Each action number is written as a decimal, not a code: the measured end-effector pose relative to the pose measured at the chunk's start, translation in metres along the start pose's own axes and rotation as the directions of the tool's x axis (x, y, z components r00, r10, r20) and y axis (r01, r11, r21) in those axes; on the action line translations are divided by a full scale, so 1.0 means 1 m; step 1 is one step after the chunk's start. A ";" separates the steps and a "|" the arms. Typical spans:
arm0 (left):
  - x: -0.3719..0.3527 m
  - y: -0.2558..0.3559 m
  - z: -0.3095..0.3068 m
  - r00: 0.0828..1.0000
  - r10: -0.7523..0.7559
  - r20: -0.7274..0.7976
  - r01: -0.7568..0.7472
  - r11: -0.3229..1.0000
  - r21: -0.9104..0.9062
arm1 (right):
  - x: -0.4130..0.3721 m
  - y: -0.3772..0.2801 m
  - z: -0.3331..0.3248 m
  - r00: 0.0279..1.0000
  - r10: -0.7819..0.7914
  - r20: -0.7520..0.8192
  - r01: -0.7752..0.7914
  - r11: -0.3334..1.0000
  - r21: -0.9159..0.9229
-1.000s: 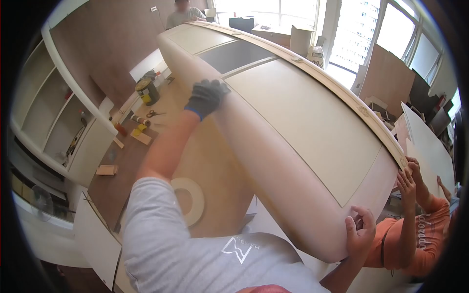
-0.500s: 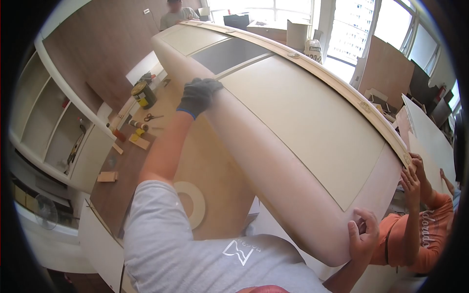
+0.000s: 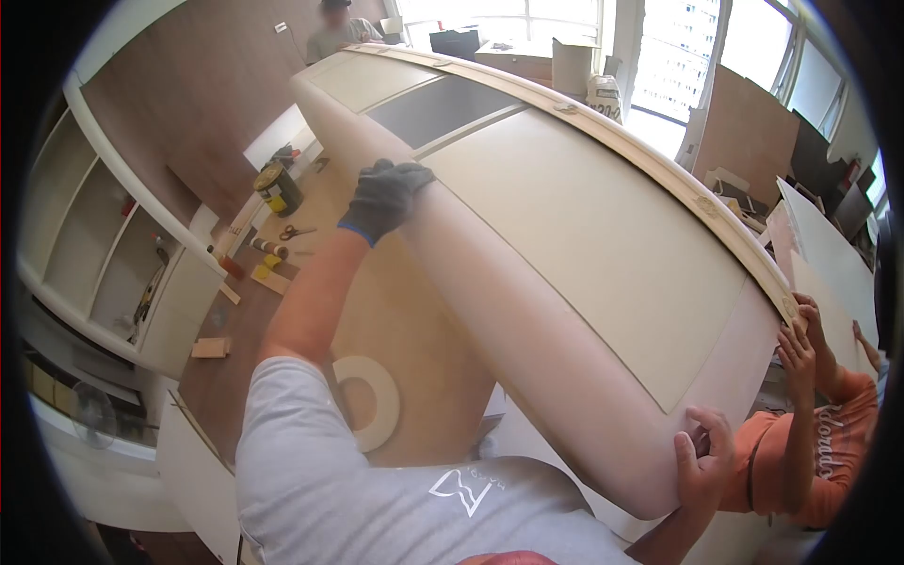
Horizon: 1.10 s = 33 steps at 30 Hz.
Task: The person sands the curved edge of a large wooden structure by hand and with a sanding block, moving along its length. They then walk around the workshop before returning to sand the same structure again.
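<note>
A large curved panel [image 3: 584, 259] with a rounded, pinkish edge and flat cream insets stands tilted over the workbench in the head view. My left hand [image 3: 386, 200], in a dark glove with a blue cuff, is closed over its near upper edge. At the panel's lower right corner, my bare right hand [image 3: 706, 457] grips with bent fingers, some of the fingertips hidden. A dark rectangular opening [image 3: 441, 111] shows between the insets. Along the far side runs a pale wooden strip [image 3: 650, 165].
A co-worker in an orange shirt [image 3: 838, 447] has both hands on the panel's right end. Another person [image 3: 341, 36] stands at the far end. The workbench [image 3: 433, 377] carries a tin can [image 3: 277, 191], scissors [image 3: 298, 232], wood blocks [image 3: 211, 348] and a pale ring [image 3: 384, 405].
The view has shifted slightly, and my left hand sits a little lower in it. Both of my hands keep their hold on the panel.
</note>
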<state>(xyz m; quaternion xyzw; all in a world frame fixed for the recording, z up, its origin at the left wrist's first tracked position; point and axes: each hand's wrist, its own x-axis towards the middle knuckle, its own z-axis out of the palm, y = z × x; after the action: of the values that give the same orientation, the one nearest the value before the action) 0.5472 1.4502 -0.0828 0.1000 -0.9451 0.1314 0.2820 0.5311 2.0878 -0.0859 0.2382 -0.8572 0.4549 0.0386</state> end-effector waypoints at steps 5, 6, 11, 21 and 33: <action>0.005 -0.005 0.000 0.993 -0.096 0.067 0.093 0.994 0.049 | -0.001 -0.002 -0.002 1.000 0.013 -0.003 -0.013 1.000 -0.018; 0.001 -0.001 0.002 0.998 -0.042 0.038 0.040 0.997 0.060 | -0.001 -0.002 -0.003 1.000 0.015 -0.005 -0.015 1.000 -0.011; 0.015 -0.022 0.005 0.987 -0.109 0.122 0.098 0.991 0.092 | 0.000 -0.001 -0.001 1.000 -0.011 0.000 0.011 1.000 0.013; -0.016 0.023 0.002 0.981 0.140 -0.137 -0.152 0.985 -0.079 | -0.001 -0.001 0.001 0.999 0.035 -0.007 -0.035 0.999 0.003; -0.007 -0.001 -0.002 1.000 -0.026 -0.006 0.026 1.000 0.006 | -0.001 -0.007 0.001 0.999 0.043 -0.013 -0.044 0.999 -0.033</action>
<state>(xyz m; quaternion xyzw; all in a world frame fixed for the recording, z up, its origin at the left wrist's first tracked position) 0.5542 1.4508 -0.0849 0.1127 -0.9425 0.1307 0.2862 0.5354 2.0842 -0.0815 0.2159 -0.8693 0.4430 0.0381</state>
